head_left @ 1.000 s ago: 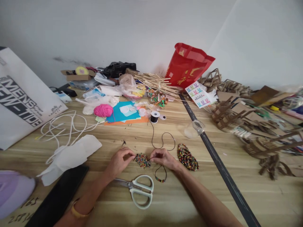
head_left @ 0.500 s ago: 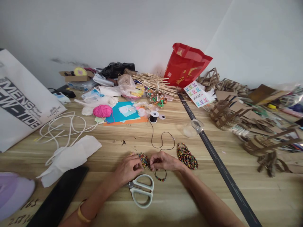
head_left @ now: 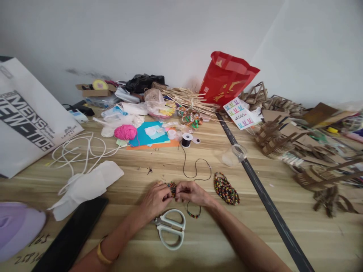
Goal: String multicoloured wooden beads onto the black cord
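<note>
A small cluster of multicoloured beads (head_left: 171, 186) lies between my two hands, partly covered by fingers. My left hand (head_left: 157, 197) rests at its left side, thumb and fingers closed at the beads. From the right, my right hand (head_left: 191, 192) pinches at the cluster's edge, fingertips almost meeting the left ones. Whether these beads are loose or strung I cannot tell. Just below my right hand lies a black-cord bracelet (head_left: 194, 216) with a few coloured beads. White-handled scissors (head_left: 171, 228) lie below my hands, their blades partly under the left one.
Strung bead loops (head_left: 226, 189) lie right of my right wrist. Ahead stands a spool of black cord (head_left: 186, 140), its loose end trailing. A clear plastic jar (head_left: 235, 154), pink yarn (head_left: 125, 132), white cloth (head_left: 87, 189) and woven baskets (head_left: 270, 139) surround the work area.
My right hand has moved left, nearer my left hand, covering more of the bead cluster. The whole view has shifted slightly; scissors and bracelet stay in place.
</note>
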`<state>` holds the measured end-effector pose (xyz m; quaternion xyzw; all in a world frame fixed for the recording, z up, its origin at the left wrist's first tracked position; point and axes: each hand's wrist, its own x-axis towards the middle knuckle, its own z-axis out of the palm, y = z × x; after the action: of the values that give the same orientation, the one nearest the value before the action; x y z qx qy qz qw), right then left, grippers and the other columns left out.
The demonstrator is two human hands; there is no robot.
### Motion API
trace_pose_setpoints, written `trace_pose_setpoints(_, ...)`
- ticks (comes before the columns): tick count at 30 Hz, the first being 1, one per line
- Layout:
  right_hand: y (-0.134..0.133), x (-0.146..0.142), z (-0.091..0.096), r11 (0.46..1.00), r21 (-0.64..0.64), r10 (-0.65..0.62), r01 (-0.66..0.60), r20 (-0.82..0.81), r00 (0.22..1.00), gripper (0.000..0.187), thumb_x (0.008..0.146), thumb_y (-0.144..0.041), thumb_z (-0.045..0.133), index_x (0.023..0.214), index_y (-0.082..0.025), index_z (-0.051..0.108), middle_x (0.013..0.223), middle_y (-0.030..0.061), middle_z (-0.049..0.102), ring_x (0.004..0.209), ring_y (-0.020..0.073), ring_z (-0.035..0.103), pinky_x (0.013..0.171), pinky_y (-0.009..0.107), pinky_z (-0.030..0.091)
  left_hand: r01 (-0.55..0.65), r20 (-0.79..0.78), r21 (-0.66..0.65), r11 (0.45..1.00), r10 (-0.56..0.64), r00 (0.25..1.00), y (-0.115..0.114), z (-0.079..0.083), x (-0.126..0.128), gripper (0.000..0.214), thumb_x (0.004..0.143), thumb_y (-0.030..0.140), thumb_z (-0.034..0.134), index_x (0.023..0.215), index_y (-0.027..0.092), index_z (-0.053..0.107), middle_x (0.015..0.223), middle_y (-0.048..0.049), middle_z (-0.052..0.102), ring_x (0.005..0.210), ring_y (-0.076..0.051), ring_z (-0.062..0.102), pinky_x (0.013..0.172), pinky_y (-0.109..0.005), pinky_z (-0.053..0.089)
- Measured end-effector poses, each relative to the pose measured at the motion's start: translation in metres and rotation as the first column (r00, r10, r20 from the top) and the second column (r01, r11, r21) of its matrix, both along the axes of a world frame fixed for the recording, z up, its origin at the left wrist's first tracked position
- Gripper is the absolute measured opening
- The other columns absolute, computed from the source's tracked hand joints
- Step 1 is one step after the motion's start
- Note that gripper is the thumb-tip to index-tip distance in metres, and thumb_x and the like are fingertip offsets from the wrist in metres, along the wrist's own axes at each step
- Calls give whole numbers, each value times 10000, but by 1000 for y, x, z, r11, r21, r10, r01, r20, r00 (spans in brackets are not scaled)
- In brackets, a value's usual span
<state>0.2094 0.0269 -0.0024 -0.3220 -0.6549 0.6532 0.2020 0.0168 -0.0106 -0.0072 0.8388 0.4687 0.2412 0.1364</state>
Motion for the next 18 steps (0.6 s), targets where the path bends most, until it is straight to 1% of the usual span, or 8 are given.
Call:
trace_pose_setpoints(5, -1, -3, -4, 999, -2, -41, 41, -37, 998, 246, 770, -371, 638, 748, -138, 563, 674, 12, 621, 558, 80, 523, 531, 184, 427, -17, 4, -16, 1000, 17, 1000, 2, 0, -2, 184, 717, 73, 675, 593, 162, 572, 637, -8, 610, 661, -167, 529, 640, -272, 388)
trace_pose_setpoints(8, -2, -3, -3, 999, -2, -49, 49, -42, 998, 255, 771, -380, 634, 747, -137, 559, 673, 13, 621, 554, 81, 521, 523, 184, 426, -17, 37, -65, 998, 19, 999, 2, 3, -3, 176, 712, 69, 677, 595, 158, 580, 629, -6, 608, 655, -162, 533, 639, -265, 397)
trace_pose_setpoints(10, -3, -3, -2, 998, 8, -60, 60, -38, 998, 271, 769, -394, 637, 749, -134, 562, 672, 17, 621, 550, 83, 516, 518, 187, 428, -25, 86, -108, 994, 35, 996, 2, 6, -4, 173, 707, 73, 681, 592, 157, 583, 610, 1, 599, 642, -155, 532, 637, -257, 404)
trace_pose_setpoints(14, -5, -2, -2, 996, 23, -83, 84, -55, 995, 313, 759, -429, 656, 755, -129, 570, 658, 13, 604, 533, 78, 506, 508, 183, 415, -72, 215, -189, 979, 113, 970, 4, 10, -11, 149, 712, 103, 672, 601, 160, 591, 601, 5, 597, 650, -155, 547, 633, -245, 420)
trace_pose_setpoints(18, -5, -1, -6, 992, 23, -119, 121, -83, 989, 346, 762, -462, 656, 766, -130, 562, 620, -6, 560, 491, 67, 474, 464, 168, 377, -134, 300, -243, 961, 205, 932, 10, 11, -21, 120, 724, 153, 647, 614, 160, 600, 637, -9, 625, 649, -157, 576, 637, -248, 440)
